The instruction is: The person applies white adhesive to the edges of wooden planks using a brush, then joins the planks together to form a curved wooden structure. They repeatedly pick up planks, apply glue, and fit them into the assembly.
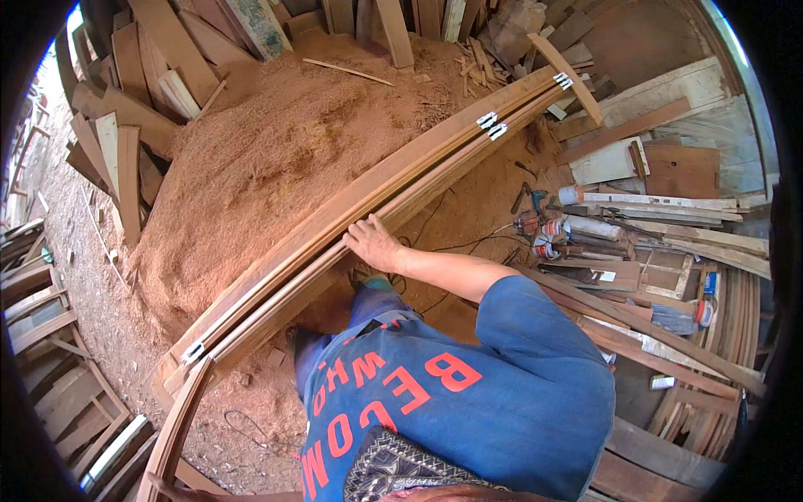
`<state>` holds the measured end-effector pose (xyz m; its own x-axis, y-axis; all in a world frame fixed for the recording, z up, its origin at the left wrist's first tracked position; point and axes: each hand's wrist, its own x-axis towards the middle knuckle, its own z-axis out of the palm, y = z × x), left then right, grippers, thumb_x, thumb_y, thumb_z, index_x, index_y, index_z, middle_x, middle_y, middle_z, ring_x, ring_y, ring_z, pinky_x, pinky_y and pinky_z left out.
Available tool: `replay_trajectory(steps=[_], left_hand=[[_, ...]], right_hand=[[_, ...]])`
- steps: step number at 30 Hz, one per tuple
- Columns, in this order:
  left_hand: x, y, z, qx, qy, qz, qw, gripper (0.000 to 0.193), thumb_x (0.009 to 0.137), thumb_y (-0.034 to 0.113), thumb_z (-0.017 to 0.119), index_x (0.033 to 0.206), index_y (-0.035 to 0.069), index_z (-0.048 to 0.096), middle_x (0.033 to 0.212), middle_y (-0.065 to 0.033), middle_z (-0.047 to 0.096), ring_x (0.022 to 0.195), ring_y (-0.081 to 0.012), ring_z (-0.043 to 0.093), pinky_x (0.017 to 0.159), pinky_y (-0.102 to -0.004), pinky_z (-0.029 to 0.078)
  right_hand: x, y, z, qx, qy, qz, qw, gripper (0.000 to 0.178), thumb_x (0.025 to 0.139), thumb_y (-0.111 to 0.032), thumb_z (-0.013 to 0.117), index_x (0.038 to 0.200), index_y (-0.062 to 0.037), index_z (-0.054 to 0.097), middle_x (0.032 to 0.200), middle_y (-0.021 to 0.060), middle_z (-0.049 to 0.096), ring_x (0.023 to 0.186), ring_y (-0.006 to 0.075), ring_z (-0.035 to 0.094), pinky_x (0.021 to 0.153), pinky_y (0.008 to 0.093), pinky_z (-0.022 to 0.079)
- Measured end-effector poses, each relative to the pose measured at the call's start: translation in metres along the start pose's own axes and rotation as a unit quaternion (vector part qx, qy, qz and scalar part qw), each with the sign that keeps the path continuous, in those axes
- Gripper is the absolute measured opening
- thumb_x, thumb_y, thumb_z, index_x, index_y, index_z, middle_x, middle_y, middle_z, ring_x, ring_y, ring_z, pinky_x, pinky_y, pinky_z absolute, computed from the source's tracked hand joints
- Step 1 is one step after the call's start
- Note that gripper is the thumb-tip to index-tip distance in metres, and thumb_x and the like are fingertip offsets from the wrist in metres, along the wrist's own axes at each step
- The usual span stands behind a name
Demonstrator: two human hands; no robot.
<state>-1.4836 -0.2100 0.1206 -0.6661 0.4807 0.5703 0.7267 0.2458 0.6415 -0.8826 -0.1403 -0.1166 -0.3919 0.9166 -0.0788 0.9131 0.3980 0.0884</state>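
Note:
Two long brown wooden pieces, side by side, run slantwise from lower left to upper right. Silver hinges [492, 125] sit on their upper edges near the far end, another hinge [193, 351] near the close end. My right hand [373, 243] lies over the nearer wooden piece [431, 201] at about mid-length, fingers curled round its edge. At the lower left rim, my left hand [167, 492] is mostly cut off and dim; its fingers close on a narrow wooden strip [181, 422]. The strip's upper end meets the close end of the long pieces.
A big sawdust mound [276, 142] lies beyond the wood. Boards [138, 67] lean behind it; stacked frames [75, 402] stand left. On the right are a green power drill [538, 199], containers [585, 227], cables and piled planks [669, 368]. A short crosspiece [569, 79] spans the far end.

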Motion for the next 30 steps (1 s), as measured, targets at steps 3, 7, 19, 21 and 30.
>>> replay_trajectory(steps=[3, 7, 19, 21, 30], left_hand=[[-0.004, 0.014, 0.005, 0.014, 0.005, -0.004, 1.000, 0.093, 0.080, 0.010, 0.086, 0.148, 0.003, 0.024, 0.133, -0.0194, 0.052, 0.111, -0.0268, 0.061, 0.091, -0.0407, 0.056], [-0.009, 0.018, 0.001, 0.016, 0.005, -0.018, 1.000, 0.088, 0.080, 0.010, 0.085, 0.147, 0.001, 0.028, 0.133, -0.0182, 0.052, 0.112, -0.0256, 0.060, 0.093, -0.0403, 0.055], [-0.016, 0.021, -0.091, -0.128, 0.036, -0.051, 0.990, 0.075, 0.081, 0.010, 0.083, 0.142, -0.003, 0.041, 0.133, -0.0149, 0.054, 0.115, -0.0221, 0.059, 0.101, -0.0390, 0.051], [-0.029, 0.034, -0.107, -0.120, 0.048, -0.060, 0.990, 0.075, 0.081, 0.010, 0.082, 0.143, -0.003, 0.041, 0.132, -0.0143, 0.054, 0.117, -0.0220, 0.058, 0.104, -0.0398, 0.049], [-0.043, 0.023, -0.205, -0.034, 0.066, -0.059, 0.995, 0.069, 0.081, 0.014, 0.083, 0.140, -0.001, 0.048, 0.128, -0.0150, 0.057, 0.117, -0.0242, 0.059, 0.109, -0.0412, 0.045]], right_hand=[[0.005, 0.016, 0.009, 0.065, 0.031, -0.016, 0.997, 0.026, 0.089, -0.018, 0.056, 0.114, -0.0100, 0.058, 0.107, 0.0080, 0.055, 0.108, 0.0254, 0.054, 0.099, 0.0442, 0.039], [0.018, 0.034, 0.007, 0.043, -0.009, -0.038, 0.998, 0.019, 0.087, -0.018, 0.058, 0.103, -0.0093, 0.062, 0.101, 0.0087, 0.059, 0.101, 0.0244, 0.058, 0.089, 0.0390, 0.044], [0.050, 0.041, 0.027, 0.008, -0.184, -0.156, 0.970, 0.012, 0.088, -0.010, 0.062, 0.098, -0.0045, 0.060, 0.088, 0.0171, 0.073, 0.084, 0.0337, 0.075, 0.069, 0.0465, 0.060], [0.048, 0.046, 0.034, 0.019, -0.180, -0.217, 0.959, 0.029, 0.076, -0.012, 0.075, 0.099, -0.0043, 0.058, 0.088, 0.0203, 0.072, 0.084, 0.0370, 0.073, 0.072, 0.0482, 0.058], [-0.041, -0.021, -0.010, 0.010, -0.286, -0.266, 0.921, 0.040, 0.071, -0.022, 0.080, 0.099, -0.0057, 0.056, 0.087, 0.0176, 0.071, 0.083, 0.0370, 0.072, 0.074, 0.0486, 0.058]])
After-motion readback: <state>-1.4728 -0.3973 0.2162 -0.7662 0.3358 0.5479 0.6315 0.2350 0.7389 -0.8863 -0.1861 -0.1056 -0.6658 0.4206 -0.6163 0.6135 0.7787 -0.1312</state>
